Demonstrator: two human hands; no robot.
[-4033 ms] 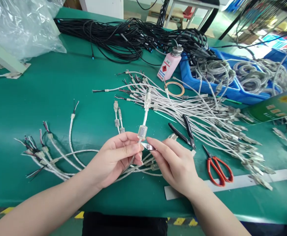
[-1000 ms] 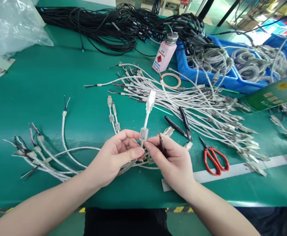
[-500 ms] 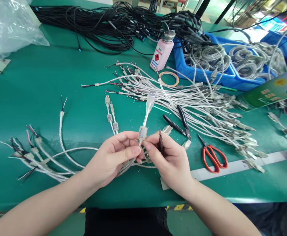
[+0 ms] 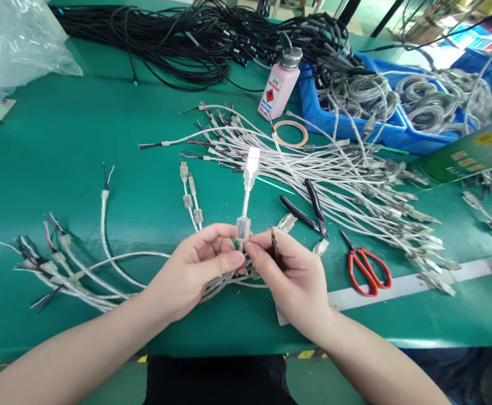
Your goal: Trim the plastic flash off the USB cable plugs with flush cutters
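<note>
A USB cable (image 4: 243, 229) with a clear ferrite bulge stands upright between my hands, its metal plug pointing away from me. My left hand (image 4: 206, 261) pinches the cable just below the bulge, between thumb and fingers. My right hand (image 4: 292, 270) meets it there, thumb and forefinger pressed together against the cable's side. A small dark pointed tool (image 4: 275, 244) pokes up from among the right fingers; most of it is hidden. More USB cables (image 4: 189, 197) lie behind and under my hands, their stripped wire ends (image 4: 39, 261) fanned out at left.
Beyond my right hand lie black-handled cutters (image 4: 302, 214), red-handled scissors (image 4: 368, 270) and a steel ruler (image 4: 460, 275). A heap of grey cables (image 4: 313, 169) spreads behind them. Farther back are a pink bottle (image 4: 279, 87), tape ring (image 4: 290, 134), blue bins (image 4: 423, 140), green can (image 4: 469, 154) and black cables (image 4: 165, 50).
The USB plug end has swung slightly left, and its metal face now shines brightly. Both hands keep nearly the same place and grip.
</note>
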